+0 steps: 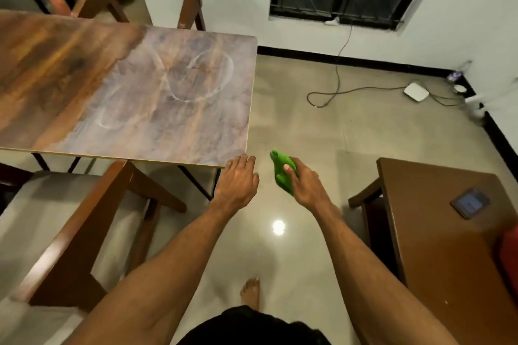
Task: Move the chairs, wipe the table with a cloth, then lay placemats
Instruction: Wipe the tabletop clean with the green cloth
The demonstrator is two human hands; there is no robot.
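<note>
green cloth bunched in the grip of right hand; over the floor, just right of the bench near right corner; left hand grip wide, fingertips at that corner

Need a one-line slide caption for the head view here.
Left hand at the corner of the streaked table, right hand gripping a green cloth just off its edge.

Dim, soft-focus — glare on floor, edges bowed.
</note>
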